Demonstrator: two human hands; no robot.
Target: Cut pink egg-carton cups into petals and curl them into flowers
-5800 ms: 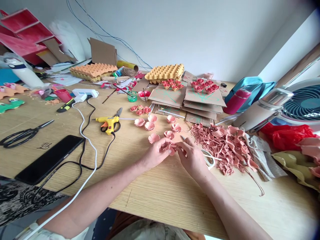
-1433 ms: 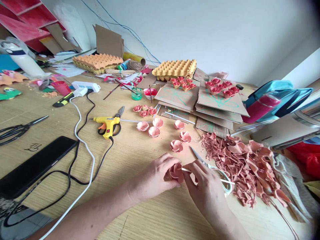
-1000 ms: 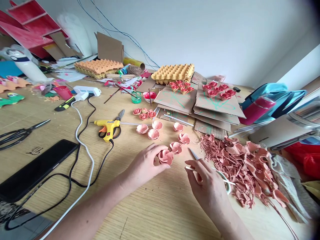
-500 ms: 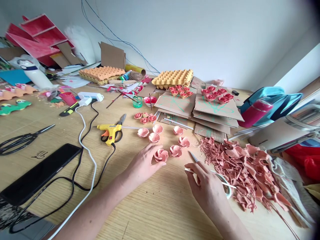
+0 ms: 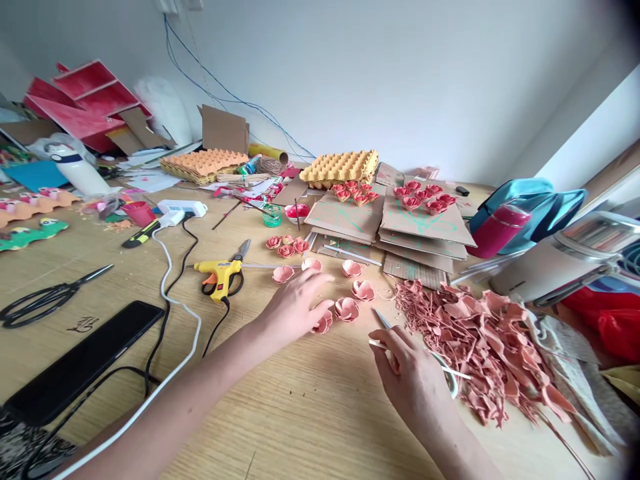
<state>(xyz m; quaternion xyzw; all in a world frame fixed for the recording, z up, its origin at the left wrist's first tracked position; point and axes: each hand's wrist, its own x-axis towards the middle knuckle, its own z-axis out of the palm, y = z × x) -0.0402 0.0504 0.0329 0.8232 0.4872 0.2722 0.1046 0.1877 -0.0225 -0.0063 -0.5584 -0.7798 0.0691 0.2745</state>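
Observation:
My left hand (image 5: 299,301) hovers over a cluster of pink paper-pulp flowers, fingers apart. Under its thumb is one partly hidden flower (image 5: 324,323), with another flower (image 5: 347,309) just to the right. A cup-shaped flower (image 5: 311,265) lies beyond the fingertips. My right hand (image 5: 413,377) pinches a thin white stick (image 5: 457,374) between thumb and fingers. Beneath that hand are scissors, their blade (image 5: 382,319) pointing out ahead and a pale handle (image 5: 451,381) showing behind; whether the hand also grips them I cannot tell.
Pink scraps (image 5: 480,340) heap at the right. A yellow glue gun (image 5: 219,275) rests on black scissors at the left, near a phone (image 5: 85,360) and cables. Stacked cardboard (image 5: 425,223) bears red flowers. Behind are egg trays (image 5: 340,168); a pink bottle (image 5: 501,229) stands right.
My left hand has lifted off the nearest flower and reached forward over the flowers behind it. The right hand stays nearly still with the stick. The view has tilted slightly.

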